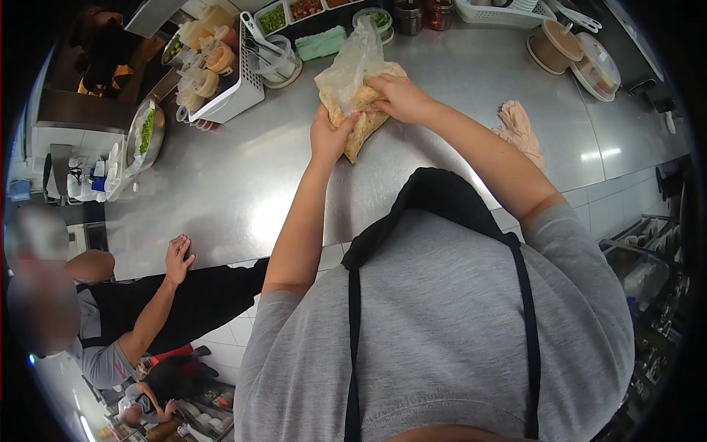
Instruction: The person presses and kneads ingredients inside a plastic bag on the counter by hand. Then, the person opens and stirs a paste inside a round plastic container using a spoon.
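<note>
A clear plastic bag (362, 132) filled with pale yellowish food lies on the steel counter (243, 184), its loose top pointing to the back. My left hand (331, 132) grips its left side, thumb on top of the plastic. On the bag's right side, my right hand (398, 96) presses with bent fingers, their tips partly sunk in the plastic folds. Just behind the bag are a folded green cloth (321, 43) and a tub of chopped greens (377, 23).
At back left stands a white basket (234, 99) of sauce bottles, beside a container of utensils (276, 62). A pink cloth (520, 132) and lidded tubs (554, 47) are to the right. A co-worker's hand (178, 258) rests on the counter's left front edge.
</note>
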The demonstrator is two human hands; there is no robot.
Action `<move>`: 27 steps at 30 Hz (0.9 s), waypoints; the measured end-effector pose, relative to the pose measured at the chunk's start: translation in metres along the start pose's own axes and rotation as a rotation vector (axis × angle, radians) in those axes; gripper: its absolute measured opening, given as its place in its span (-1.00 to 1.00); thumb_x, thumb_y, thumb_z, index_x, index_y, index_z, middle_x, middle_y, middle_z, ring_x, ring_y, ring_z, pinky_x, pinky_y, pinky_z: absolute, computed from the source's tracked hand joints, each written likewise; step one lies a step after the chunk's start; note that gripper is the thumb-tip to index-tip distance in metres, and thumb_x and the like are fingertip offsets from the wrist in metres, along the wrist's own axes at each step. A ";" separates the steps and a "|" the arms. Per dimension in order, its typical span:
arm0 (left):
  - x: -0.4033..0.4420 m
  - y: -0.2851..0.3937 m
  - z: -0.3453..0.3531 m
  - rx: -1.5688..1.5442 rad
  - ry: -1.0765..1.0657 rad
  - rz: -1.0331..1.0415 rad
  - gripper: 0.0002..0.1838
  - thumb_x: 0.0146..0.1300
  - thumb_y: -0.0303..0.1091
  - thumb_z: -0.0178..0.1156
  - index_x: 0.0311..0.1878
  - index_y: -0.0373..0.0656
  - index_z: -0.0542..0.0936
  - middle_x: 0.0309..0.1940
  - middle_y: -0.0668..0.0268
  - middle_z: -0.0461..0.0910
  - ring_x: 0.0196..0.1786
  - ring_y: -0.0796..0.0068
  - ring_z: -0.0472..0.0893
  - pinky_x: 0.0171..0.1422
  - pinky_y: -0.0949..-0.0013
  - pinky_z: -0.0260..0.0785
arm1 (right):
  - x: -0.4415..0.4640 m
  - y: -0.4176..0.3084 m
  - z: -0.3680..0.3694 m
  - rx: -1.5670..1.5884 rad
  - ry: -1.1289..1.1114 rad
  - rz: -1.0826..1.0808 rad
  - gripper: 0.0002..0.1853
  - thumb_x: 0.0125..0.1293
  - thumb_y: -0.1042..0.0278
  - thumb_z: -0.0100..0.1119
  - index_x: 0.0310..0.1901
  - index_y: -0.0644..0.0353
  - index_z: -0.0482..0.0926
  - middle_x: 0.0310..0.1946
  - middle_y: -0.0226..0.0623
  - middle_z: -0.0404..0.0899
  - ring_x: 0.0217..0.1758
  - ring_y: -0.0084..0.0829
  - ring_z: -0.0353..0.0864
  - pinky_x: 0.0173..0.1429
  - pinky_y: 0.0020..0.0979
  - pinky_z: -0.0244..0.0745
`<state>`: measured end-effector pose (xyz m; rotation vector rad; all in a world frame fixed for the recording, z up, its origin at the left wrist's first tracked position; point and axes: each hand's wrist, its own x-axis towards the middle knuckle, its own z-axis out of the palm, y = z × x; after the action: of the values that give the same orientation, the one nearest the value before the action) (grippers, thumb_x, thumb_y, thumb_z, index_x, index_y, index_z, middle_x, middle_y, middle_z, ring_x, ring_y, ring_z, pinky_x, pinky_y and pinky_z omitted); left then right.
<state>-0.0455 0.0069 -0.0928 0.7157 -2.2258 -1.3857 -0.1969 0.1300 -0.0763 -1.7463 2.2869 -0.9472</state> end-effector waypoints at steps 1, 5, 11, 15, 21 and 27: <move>-0.001 0.004 0.000 -0.016 -0.007 -0.032 -0.41 0.04 -0.12 0.32 0.05 -0.30 0.40 -0.10 0.14 0.56 -0.07 0.39 0.56 0.01 0.40 0.37 | 0.000 0.000 0.000 -0.013 0.015 0.001 -0.57 0.08 0.38 0.22 0.03 0.20 0.42 -0.10 -0.07 0.48 -0.04 -0.03 0.48 0.02 -0.21 0.40; 0.003 -0.011 0.003 -0.012 0.003 -0.029 -0.40 0.04 -0.14 0.32 0.06 -0.30 0.39 -0.09 0.14 0.56 -0.06 0.39 0.56 0.02 0.40 0.37 | -0.002 -0.004 0.000 0.028 0.040 0.043 -0.59 0.05 0.41 0.23 -0.01 0.19 0.44 -0.13 -0.09 0.50 -0.06 -0.05 0.49 0.00 -0.22 0.41; 0.003 -0.012 0.005 -0.032 0.065 0.026 -0.53 -0.01 -0.19 0.36 -0.12 -0.28 0.44 -0.18 0.12 0.56 -0.13 0.29 0.57 -0.05 0.34 0.38 | -0.001 -0.001 -0.003 0.065 0.041 -0.006 -0.65 -0.01 0.44 0.25 -0.12 0.16 0.48 -0.23 -0.15 0.54 -0.11 -0.10 0.51 -0.06 -0.24 0.41; 0.000 -0.013 0.004 0.009 0.028 0.012 -0.47 0.03 -0.19 0.33 -0.01 -0.28 0.39 -0.12 0.14 0.54 -0.07 0.32 0.55 0.02 0.35 0.36 | 0.003 -0.007 -0.014 -0.036 -0.080 0.038 -0.67 0.04 0.31 0.25 -0.12 0.10 0.49 -0.20 -0.18 0.55 -0.06 -0.18 0.51 -0.01 -0.19 0.32; -0.007 -0.022 0.004 0.033 -0.050 0.061 -0.38 0.06 -0.29 0.32 0.15 -0.26 0.30 -0.01 0.15 0.48 0.04 0.37 0.49 0.13 0.35 0.32 | -0.001 -0.022 -0.017 -0.147 -0.190 0.136 -0.48 0.02 0.06 0.28 0.04 -0.04 0.41 -0.03 -0.27 0.46 0.11 -0.29 0.41 0.07 -0.13 0.19; -0.014 -0.011 0.000 0.134 -0.038 0.177 -0.40 0.01 -0.35 0.34 0.12 -0.28 0.32 -0.03 0.13 0.49 0.03 0.26 0.50 0.11 0.30 0.32 | -0.004 -0.031 -0.001 -0.284 -0.103 0.106 -0.37 -0.08 0.14 0.38 0.08 0.05 0.38 0.00 -0.30 0.40 0.16 -0.31 0.35 0.12 -0.14 0.18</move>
<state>-0.0321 0.0116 -0.1033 0.5244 -2.3661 -1.1834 -0.1702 0.1298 -0.0598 -1.7035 2.5165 -0.5219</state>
